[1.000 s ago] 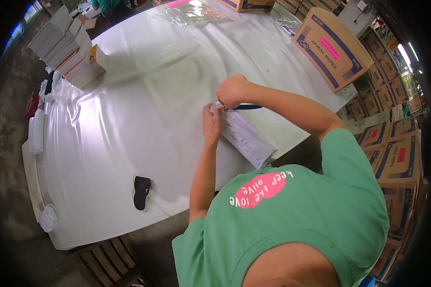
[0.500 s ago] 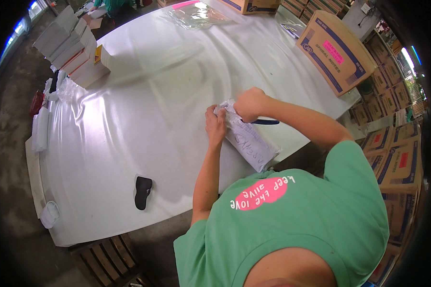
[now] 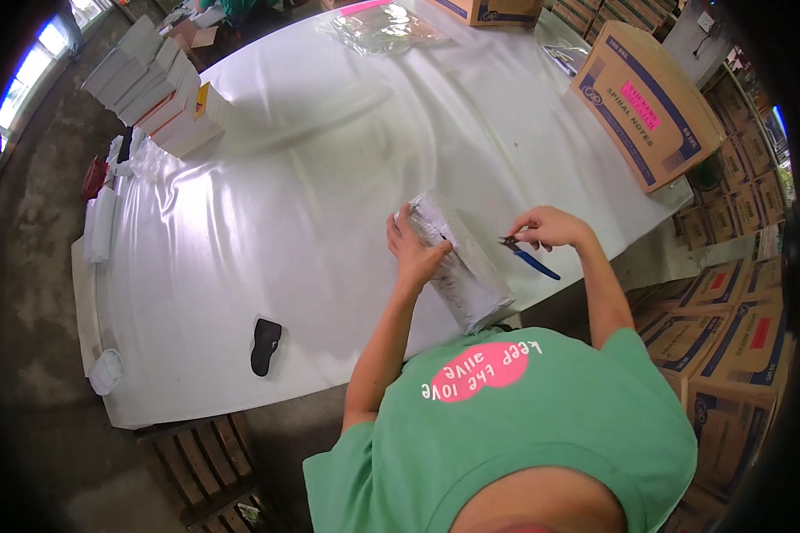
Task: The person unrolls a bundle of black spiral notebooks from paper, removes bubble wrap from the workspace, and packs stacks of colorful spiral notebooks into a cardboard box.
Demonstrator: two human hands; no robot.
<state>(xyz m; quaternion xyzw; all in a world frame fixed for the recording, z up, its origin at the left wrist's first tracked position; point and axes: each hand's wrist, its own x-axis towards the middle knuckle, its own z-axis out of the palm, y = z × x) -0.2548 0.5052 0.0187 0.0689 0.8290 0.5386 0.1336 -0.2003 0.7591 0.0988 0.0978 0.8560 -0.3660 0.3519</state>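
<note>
A white, plastic-wrapped oblong package (image 3: 476, 284) with handwriting on it lies at the near edge of the table, close to my body. My left hand (image 3: 416, 253) grips its upper left part, the thumb pressed over the top face. To the right of the package, my right hand (image 3: 551, 228) holds blue-handled pliers (image 3: 539, 264) by their dark metal head, between thumb and fingers. The handles of the tool point down and to the right, apart from the package.
A black sole-shaped object (image 3: 267, 346) lies on the white-covered table (image 3: 329, 213). Stacked books (image 3: 164, 93) stand at the far left. A large carton (image 3: 644, 111) sits at the right edge, with stacked cartons (image 3: 729, 355) beyond. See-through plastic (image 3: 387, 28) lies at the back.
My right hand has moved off the package to the right, and the pliers have come along with it. My left hand has shifted, its thumb now over the package's top.
</note>
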